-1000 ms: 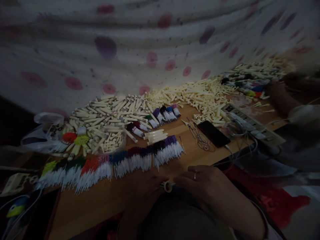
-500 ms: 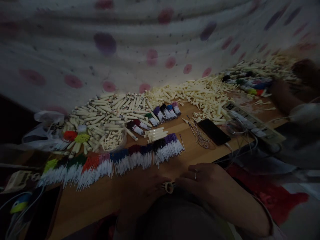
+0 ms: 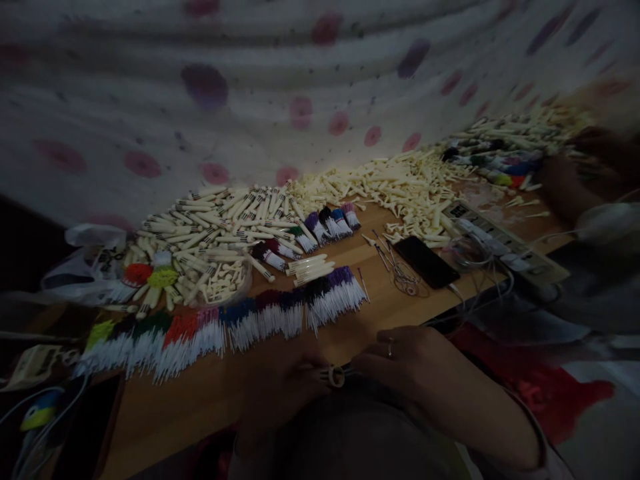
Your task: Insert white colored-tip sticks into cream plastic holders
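Observation:
Near the table's front edge, my left hand (image 3: 287, 387) is closed around a cream-coloured piece with a round open end (image 3: 336, 377), which faces right. My right hand (image 3: 405, 360), with a ring on one finger, is just to its right. Its fingers are bent together and their tips are close to the round end. Something thin and dark shows between the two hands, too dim to name. Beyond my hands lies a row of white sticks with coloured tips (image 3: 240, 327), sorted by colour. Several cream tubes (image 3: 311, 268) lie side by side behind this row.
Heaps of cream plastic pieces (image 3: 380, 180) line the back against a spotted curtain (image 3: 250, 87). A clear tub (image 3: 245, 290) holds small pieces. At right are a phone (image 3: 427, 261), a cable, a power strip (image 3: 505, 243) and another person's hand (image 3: 565, 187).
The cream piece has shifted slightly left and its round end is tilted a little differently. My left fingers have moved slightly; my right hand is almost where it was.

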A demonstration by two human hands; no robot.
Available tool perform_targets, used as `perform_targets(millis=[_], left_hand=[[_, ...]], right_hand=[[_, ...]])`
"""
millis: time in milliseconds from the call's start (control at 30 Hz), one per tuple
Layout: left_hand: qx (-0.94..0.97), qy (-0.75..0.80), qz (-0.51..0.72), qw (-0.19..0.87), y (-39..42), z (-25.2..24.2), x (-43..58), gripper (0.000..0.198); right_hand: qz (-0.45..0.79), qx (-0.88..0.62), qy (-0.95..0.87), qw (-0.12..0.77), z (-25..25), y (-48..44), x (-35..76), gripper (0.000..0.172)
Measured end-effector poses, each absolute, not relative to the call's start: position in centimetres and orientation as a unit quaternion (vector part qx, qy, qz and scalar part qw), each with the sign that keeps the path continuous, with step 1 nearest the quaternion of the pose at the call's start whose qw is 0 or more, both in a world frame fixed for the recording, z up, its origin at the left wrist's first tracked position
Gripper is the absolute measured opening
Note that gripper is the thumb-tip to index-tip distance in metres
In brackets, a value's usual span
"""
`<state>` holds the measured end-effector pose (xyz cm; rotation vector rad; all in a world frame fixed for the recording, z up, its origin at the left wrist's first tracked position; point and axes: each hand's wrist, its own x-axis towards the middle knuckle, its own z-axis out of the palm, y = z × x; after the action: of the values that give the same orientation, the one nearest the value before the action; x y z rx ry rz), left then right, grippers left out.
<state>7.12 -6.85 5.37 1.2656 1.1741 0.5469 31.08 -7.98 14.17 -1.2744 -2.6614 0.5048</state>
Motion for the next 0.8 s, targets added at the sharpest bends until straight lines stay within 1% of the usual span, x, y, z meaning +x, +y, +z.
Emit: perform_targets(millis=[100,200,333,400,433,500,567,633,700,800], left_hand=[[0.524,0.545,0.295,0.584,-7.0,6.0,8.1,0.017],[0.505,0.542,0.371,0.56,-7.3,6.0,9.3,0.025],[0.472,0.52,0.479,0.528,-7.7,4.8,11.0,0.038],[0.472,0.501,0.519,0.507,-7.9,4.1,11.8,0.04],[0.474,0.492,0.534,0.498,-8.0,3.7,12.1,0.039],[0.488,0.495,0.537,0.478,-8.3,3.1,12.3,0.033],[0.509,0.521,0.511,0.457,-8.5,2.8,12.2,0.027],[0.528,0.543,0.479,0.444,-8.6,2.6,12.0,0.022],[0.536,0.55,0.464,0.441,-8.6,2.5,11.8,0.02],[0.544,0.553,0.452,0.441,-8.5,2.5,11.8,0.023]], right_hand=[[0.187,-0.441,-0.874,0.083,13.5,-8.2,31.0,0.022],[0.177,-0.469,-0.858,0.109,13.4,-8.6,30.7,0.026],[0.169,-0.494,-0.829,0.201,13.9,-9.4,29.9,0.031],[0.17,-0.496,-0.815,0.248,14.0,-9.7,29.6,0.034],[0.171,-0.498,-0.81,0.258,14.0,-9.9,29.4,0.034],[0.176,-0.506,-0.804,0.257,13.8,-10.2,29.1,0.035],[0.185,-0.516,-0.802,0.238,13.5,-10.5,28.8,0.038],[0.196,-0.522,-0.8,0.223,13.1,-10.6,28.5,0.036],[0.204,-0.522,-0.796,0.227,12.9,-10.8,28.4,0.032],[0.219,-0.512,-0.793,0.245,12.9,-11.0,28.6,0.033]])
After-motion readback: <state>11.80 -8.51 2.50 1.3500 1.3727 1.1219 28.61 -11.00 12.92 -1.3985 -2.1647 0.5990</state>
